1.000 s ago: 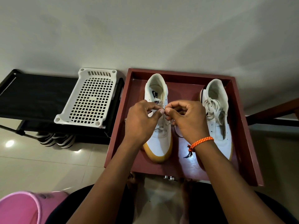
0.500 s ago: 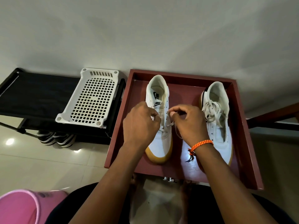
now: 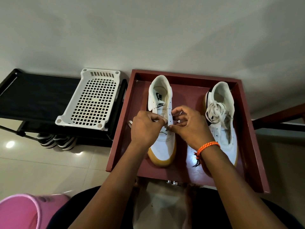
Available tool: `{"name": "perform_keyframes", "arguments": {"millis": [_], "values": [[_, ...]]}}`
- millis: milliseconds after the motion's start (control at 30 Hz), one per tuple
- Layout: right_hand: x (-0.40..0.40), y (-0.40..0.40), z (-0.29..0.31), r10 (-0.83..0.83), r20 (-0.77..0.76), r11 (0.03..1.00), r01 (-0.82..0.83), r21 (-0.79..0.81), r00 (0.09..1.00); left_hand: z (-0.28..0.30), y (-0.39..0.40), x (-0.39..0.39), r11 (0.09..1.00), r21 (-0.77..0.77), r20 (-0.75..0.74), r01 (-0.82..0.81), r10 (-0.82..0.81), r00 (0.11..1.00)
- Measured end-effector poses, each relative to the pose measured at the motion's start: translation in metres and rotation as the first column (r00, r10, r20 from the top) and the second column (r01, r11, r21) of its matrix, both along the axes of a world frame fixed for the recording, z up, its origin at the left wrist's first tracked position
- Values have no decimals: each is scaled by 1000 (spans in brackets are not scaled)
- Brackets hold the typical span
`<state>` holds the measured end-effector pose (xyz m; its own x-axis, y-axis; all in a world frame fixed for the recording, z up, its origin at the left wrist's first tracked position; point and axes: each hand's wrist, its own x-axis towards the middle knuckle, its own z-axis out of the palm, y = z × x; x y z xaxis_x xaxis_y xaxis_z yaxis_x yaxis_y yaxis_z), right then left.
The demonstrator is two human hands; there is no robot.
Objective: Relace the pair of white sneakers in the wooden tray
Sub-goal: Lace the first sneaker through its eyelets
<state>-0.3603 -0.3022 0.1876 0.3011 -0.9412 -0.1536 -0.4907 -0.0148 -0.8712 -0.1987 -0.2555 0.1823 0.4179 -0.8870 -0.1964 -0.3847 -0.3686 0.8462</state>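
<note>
Two white sneakers stand in a reddish wooden tray (image 3: 247, 129), toes toward me. Both hands work over the eyelets of the left sneaker (image 3: 162, 146), which has a gum sole. My left hand (image 3: 145, 128) pinches the white lace at the shoe's middle; a loop of that lace (image 3: 130, 123) sticks out past the hand on the left. My right hand (image 3: 189, 126), with an orange wrist cord, pinches the lace at the shoe's right eyelet row. The right sneaker (image 3: 222, 134) has its lace (image 3: 216, 113) bunched loosely on its tongue.
A white perforated plastic basket (image 3: 90, 101) lies on a black rack (image 3: 33, 96) to the left of the tray, with striped shoes (image 3: 56, 141) under it. A pink bucket (image 3: 19, 212) sits at the bottom left. A dark wooden rail (image 3: 280, 119) runs on the right.
Both hands stayed over the left sneaker's eyelets. A loop of lace now shows to the left of my left hand, and my right hand's fingers have shifted to the right eyelet row.
</note>
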Motion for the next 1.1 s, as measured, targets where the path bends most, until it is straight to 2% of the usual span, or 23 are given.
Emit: {"name": "perform_keyframes", "arguments": {"millis": [200, 367, 567, 733, 833, 1000, 1100], "values": [[0, 2, 0, -3, -35, 999, 2, -35, 999, -7, 0, -5, 999, 23, -147, -26, 29, 989], [1, 3, 0, 1, -52, 998, -4, -55, 999, -16, 0, -5, 1000, 8, -175, -28, 29, 984], [2, 3, -1, 5, -65, 998, -9, -56, 998, -17, 0, -8, 999, -3, -127, -47, 46, 991], [4, 4, 1, 8, -84, 997, -14, -69, 996, -13, 3, -14, 999, -11, -20, -34, 34, 999], [3, 3, 2, -16, -74, 997, 10, -77, 997, -7, 1, -12, 999, -3, 39, 37, -37, 999], [5, 3, 2, -122, -147, 978, 94, -186, 982, 1, 2, -3, 985, 7, -7, 175, -175, 985], [7, 3, -6, -119, -167, 981, 91, -168, 979, 0, 3, -3, 980, 10, 75, 201, -201, 977]]}}
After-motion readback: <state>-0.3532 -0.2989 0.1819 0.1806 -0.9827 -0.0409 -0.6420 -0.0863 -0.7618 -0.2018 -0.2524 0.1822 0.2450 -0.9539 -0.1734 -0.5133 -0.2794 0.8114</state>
